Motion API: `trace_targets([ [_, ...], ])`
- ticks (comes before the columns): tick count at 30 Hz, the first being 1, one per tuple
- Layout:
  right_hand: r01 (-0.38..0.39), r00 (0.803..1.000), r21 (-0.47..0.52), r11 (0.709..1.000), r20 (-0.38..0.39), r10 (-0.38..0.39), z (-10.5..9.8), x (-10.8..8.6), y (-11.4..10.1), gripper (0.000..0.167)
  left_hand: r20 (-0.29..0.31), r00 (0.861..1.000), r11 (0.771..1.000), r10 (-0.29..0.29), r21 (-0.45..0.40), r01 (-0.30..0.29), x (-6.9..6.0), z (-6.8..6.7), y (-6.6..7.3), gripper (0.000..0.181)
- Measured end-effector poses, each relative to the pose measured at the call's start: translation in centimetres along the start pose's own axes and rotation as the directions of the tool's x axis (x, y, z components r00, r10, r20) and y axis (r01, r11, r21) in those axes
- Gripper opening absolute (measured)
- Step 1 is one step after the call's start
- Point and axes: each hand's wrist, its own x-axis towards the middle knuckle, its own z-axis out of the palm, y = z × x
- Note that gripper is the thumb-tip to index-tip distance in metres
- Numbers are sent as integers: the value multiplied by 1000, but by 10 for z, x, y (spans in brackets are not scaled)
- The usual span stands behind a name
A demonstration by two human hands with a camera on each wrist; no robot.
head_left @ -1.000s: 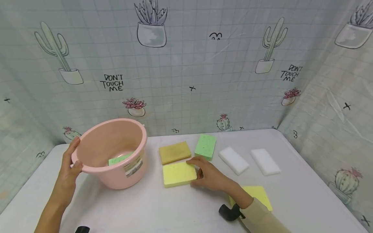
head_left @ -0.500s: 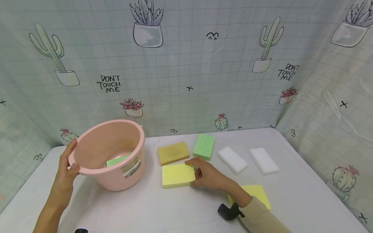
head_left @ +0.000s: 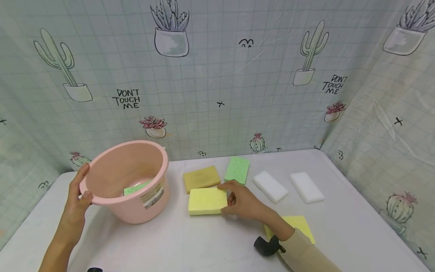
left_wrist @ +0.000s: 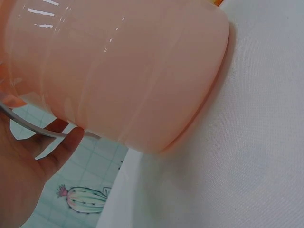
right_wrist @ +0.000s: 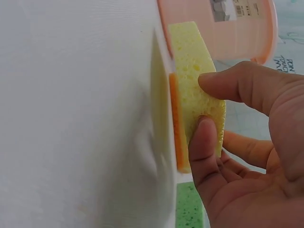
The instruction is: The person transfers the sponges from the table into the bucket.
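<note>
Pale yellow rectangular porous sponge (head_left: 207,201), held right of our pink round plastic basin (head_left: 130,211).
Our right hand (head_left: 245,202), nearer, pinches its far end, long axis pointing roughly basinward; our left hand (head_left: 75,207) grips the basin's left rim.

Just beyond the right fingers (head_left: 231,184) lies a green sponge (head_left: 237,169); rightward of those fingers rest two white sponges (head_left: 270,187); farther behind hangs a cactus-print fabric backdrop (head_left: 204,75).

1 pink tub (head_left: 136,212), far left corner of table (head_left: 190,245). 2 light yellow sponges (head_left: 207,200), 1 dark yellow sponge (head_left: 201,178), 2 green sponges (head_left: 237,170) (1 in tub, 1 near far edge), 2 white blocks (head_left: 307,187) toward far right corner.
</note>
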Motion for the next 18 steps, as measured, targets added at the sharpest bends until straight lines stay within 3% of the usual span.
trace_targets([
  [18,79,992,17,997,-103,-77,-42,10,-34,62,10,1000,1000,5,4,-5,0,0,0,55],
])
